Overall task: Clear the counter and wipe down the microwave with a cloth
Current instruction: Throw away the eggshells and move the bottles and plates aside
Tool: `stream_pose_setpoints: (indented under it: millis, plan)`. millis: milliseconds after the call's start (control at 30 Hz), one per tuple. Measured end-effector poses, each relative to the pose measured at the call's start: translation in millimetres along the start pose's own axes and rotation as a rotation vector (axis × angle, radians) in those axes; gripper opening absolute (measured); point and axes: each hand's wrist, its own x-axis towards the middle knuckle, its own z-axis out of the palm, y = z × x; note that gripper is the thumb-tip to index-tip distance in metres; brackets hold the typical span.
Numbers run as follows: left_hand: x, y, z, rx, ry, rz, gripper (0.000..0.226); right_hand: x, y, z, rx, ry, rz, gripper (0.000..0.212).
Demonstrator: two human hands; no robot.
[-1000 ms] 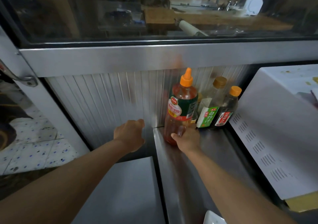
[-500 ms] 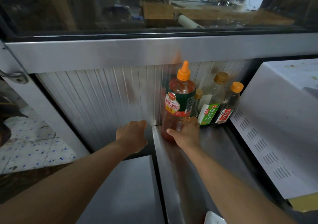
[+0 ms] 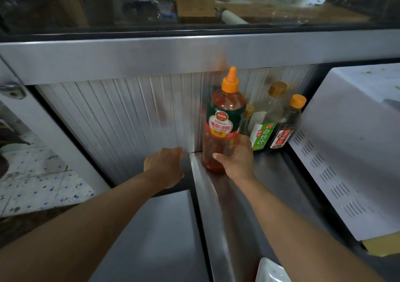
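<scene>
- While the right hand wraps the lower part of the ketchup bottle, thumb on the near left side and fingers curled round the far right, the bottle stands upright at the back left corner of the steel counter.
- Just beyond those fingers stand two sauce bottles, one with a green label and one with a red label, with a smaller bottle tucked between them and the ketchup; whether any of them touch is hard to tell.
- Well to the right of the fingers is the white microwave, its top speckled with crumbs or stains.
- Off the counter's left edge, the left hand hangs with fingers loosely curled, holding nothing, near the ribbed wall.
- To do this step well, I would keep the grip low and firm, set the bottle flat in the corner and let go only when it stands steady, since a tall bottle tips easily.
- Fingers should slide out toward the person, not sideways, so as not to knock the neighbouring bottles.
- No cloth shows yet; wiping seems still ahead.
</scene>
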Motion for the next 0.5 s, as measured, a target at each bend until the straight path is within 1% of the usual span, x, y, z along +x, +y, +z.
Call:
stream_pose_setpoints:
  millis: [100,200,267,433,500]
  plan:
    - [-1,-1,-1,-0.004,0.004,0.001,0.045,-2,-1,-1,-0.027,-0.013,-0.020,0.075]
    - [-4,0,-3,-0.004,0.008,0.008,0.043,-9,-2,-3,-0.073,0.056,0.014,0.078]
    - [-5,1,-4,-0.004,0.007,0.015,0.044,-15,-3,-5,-0.150,0.092,0.034,0.075]
    - [-9,6,-5,0.009,-0.009,0.027,0.050,-15,-8,-6,-0.160,0.015,0.036,0.066]
    - [-11,7,-4,0.017,-0.011,0.032,0.050,-16,-9,-7,-0.161,-0.011,0.037,0.067]
